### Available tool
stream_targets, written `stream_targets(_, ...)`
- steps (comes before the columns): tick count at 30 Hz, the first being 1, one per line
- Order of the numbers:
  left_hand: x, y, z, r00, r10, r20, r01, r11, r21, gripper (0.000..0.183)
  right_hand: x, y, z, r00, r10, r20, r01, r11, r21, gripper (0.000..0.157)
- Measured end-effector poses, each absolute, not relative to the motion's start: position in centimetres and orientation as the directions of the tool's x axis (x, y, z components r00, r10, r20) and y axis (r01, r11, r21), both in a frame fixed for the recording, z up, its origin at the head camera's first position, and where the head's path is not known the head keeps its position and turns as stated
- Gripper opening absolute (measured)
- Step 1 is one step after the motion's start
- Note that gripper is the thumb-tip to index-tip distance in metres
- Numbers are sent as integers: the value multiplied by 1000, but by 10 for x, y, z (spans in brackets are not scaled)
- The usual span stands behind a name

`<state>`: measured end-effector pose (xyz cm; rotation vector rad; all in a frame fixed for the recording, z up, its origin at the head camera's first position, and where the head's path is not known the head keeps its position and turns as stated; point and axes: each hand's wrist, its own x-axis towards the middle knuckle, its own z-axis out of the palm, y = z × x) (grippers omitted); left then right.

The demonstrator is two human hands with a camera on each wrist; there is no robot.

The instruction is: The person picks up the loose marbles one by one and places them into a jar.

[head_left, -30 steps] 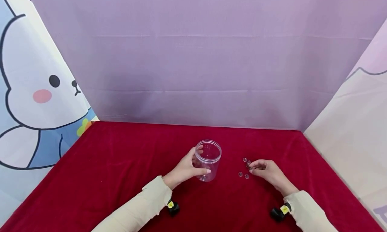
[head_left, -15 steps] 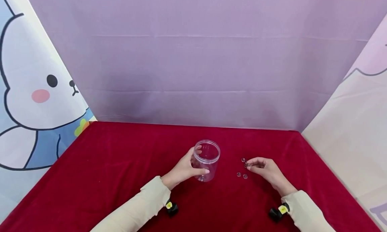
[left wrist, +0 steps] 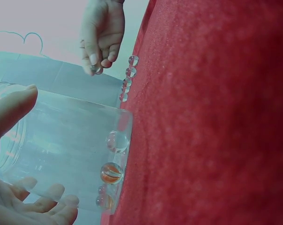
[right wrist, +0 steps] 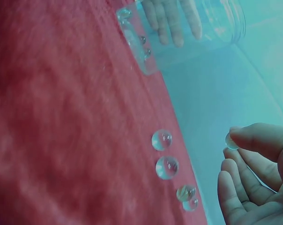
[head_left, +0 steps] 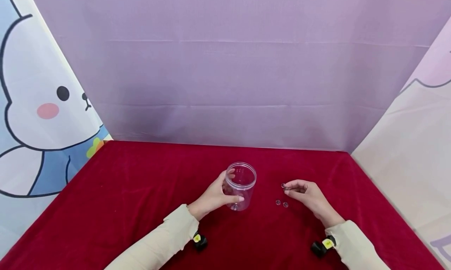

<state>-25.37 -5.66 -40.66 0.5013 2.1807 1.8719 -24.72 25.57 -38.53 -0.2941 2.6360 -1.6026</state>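
My left hand [head_left: 218, 193] grips a clear plastic jar [head_left: 246, 193] around its side, thumb in front and fingers behind. The jar stands upright and has no lid on. Several glass marbles lie at its bottom, among them one with an orange swirl [left wrist: 111, 173]. To the right, my right hand [head_left: 310, 197] pinches a clear marble [right wrist: 232, 141] between thumb and forefinger, raised above the cloth. Several more marbles rest on the cloth below that hand, including a clear marble [right wrist: 167, 167] and a yellowish-swirled marble [right wrist: 185, 193].
A red velvety cloth [head_left: 158, 223] covers the table. Behind it rises a lilac fabric backdrop [head_left: 225, 78]. A panel with a cartoon animal [head_left: 46, 90] stands on the left, and a pale panel [head_left: 415, 144] on the right.
My right hand has picked a marble from the loose group and lifted slightly, up and to the left in the head view. The left hand and jar stay nearly still.
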Motion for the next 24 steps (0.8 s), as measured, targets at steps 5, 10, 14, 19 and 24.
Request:
stream_targets(5, -254, -57, -408, -915, 401, 54, 111, 121, 986, 87, -248, 250, -383, -977, -197, 78, -161, 449, -879, 29)
stream_targets(10, -255, -58, -408, -913, 404, 59, 118, 122, 985, 89, -250, 244, -378, -976, -199, 88, -169, 440, -882, 31)
stream_targets(14, -255, -57, -407, -913, 405, 54, 116, 128, 985, 88, -250, 240, -373, -975, -206, 85, -169, 437, -883, 33)
stream_targets(19, -255, -57, -407, -911, 410, 39, 98, 123, 988, 86, -251, 234, -370, -973, -211, 92, -179, 445, -877, 32)
stream_targets(24, -254, -56, -406, -912, 408, 39, 99, 125, 987, 85, -252, 228, -366, -971, -213, 109, -194, 436, -879, 31)
